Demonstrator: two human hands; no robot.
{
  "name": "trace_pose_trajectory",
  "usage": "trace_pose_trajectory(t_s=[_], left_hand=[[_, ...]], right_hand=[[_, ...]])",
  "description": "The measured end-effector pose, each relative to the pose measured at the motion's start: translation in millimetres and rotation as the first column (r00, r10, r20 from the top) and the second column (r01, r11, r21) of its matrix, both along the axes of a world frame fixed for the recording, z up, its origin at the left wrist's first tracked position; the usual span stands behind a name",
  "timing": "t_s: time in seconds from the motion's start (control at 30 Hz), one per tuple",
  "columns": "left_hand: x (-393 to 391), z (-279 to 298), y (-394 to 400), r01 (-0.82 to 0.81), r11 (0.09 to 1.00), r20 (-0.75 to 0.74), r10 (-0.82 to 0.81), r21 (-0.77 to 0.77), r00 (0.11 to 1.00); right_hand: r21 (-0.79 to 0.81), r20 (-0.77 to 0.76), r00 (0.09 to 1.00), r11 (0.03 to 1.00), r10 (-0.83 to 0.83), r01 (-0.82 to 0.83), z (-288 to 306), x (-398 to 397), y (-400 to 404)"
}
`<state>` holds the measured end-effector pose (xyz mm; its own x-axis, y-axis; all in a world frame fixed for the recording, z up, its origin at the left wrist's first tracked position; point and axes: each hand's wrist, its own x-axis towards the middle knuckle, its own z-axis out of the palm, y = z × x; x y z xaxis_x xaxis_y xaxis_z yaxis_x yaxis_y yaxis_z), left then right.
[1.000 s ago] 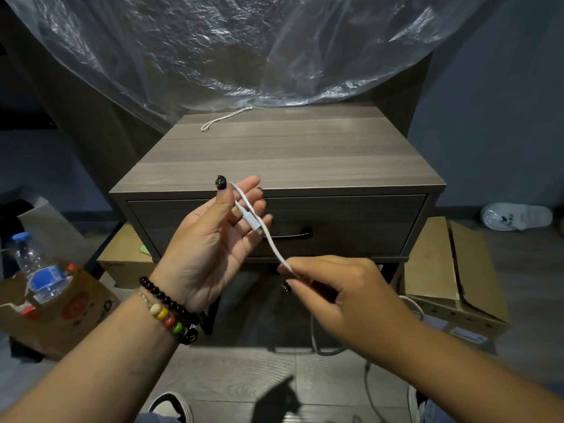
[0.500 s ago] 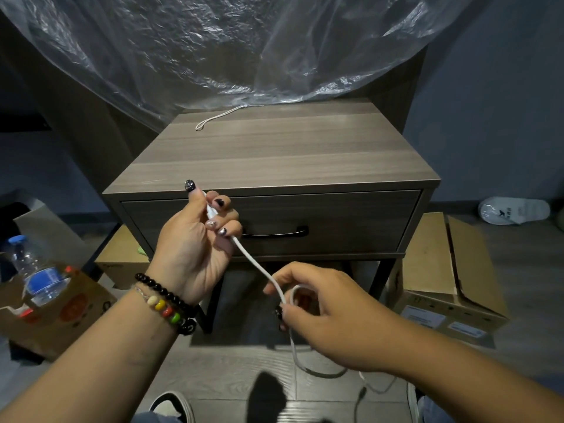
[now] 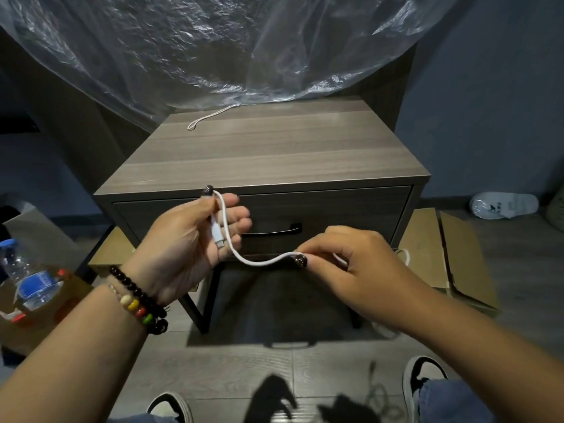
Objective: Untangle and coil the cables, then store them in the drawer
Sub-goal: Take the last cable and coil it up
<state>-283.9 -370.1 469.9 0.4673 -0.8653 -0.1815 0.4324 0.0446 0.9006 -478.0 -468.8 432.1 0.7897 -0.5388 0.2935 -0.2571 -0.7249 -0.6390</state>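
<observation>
Cable (image 3: 244, 257) spans both hands before the closed drawer (image 3: 335, 215): left hand (image 3: 195, 239) pins the plug end, right hand (image 3: 360, 264) pinches it. Advise even loops over left palm, slack kept untwisted.

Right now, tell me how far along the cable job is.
Done: little; no finished coil shows. In hand: the left hand holds the plug end of the white cable, the right hand pinches it further along. Left: finish coiling, open the shut drawer, store it.
</observation>
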Motion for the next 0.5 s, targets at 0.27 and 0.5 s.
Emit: trace_pose_trajectory(t_s=[0.27, 0.5], left_hand=[[-2, -1, 1, 0.147, 0.986, -0.091, -0.140, 0.079, 0.986], [-16, -9, 3, 0.289, 0.955, -0.105, -0.282, 0.065, 0.954]], right_hand=[[-0.272, 0.070, 0.988, 0.950, -0.137, 0.151, 3, -6, -3], [-0.235, 0.049, 0.981, 0.953, -0.185, 0.192, -4, 0, 5]])
